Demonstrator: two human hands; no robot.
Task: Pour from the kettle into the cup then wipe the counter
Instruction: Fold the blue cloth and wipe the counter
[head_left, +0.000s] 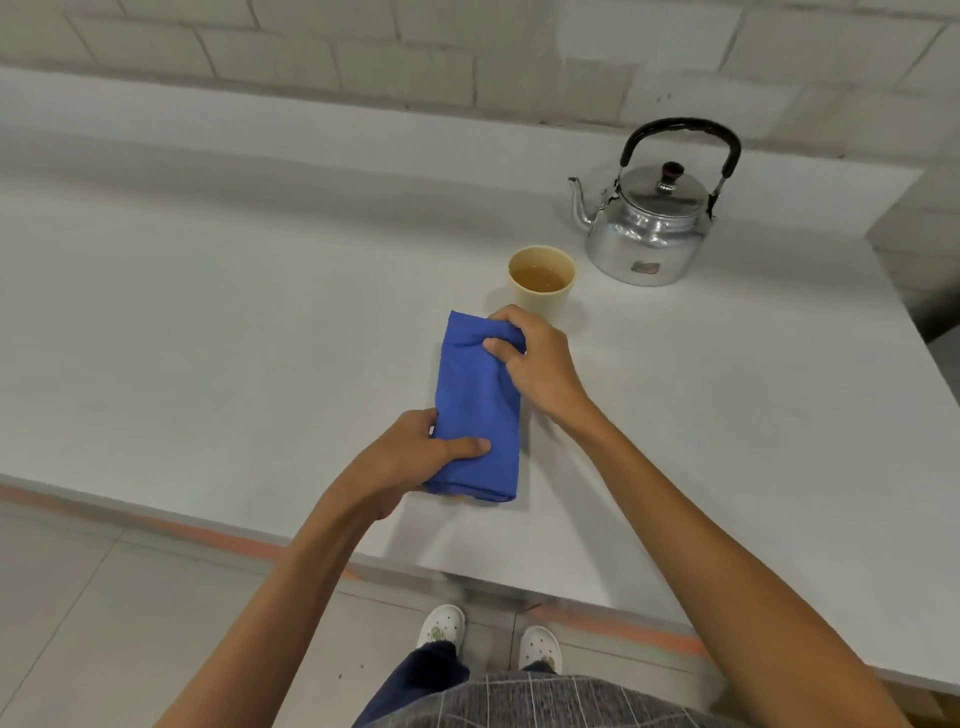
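A folded blue cloth (475, 410) lies on the white counter (234, 322), lengthwise away from me. My left hand (415, 457) grips its near left corner, thumb on top. My right hand (535, 358) pinches its far right corner. Just beyond the cloth stands a pale yellow cup (541, 283) holding amber liquid. A shiny metal kettle (649, 223) with a black handle and its lid on stands upright behind and to the right of the cup, spout pointing left.
A white brick wall (467, 57) runs along the back of the counter. The counter's front edge (395, 558) is close to my body, with tiled floor and my white shoes (441, 626) below. The counter ends at the right past the kettle.
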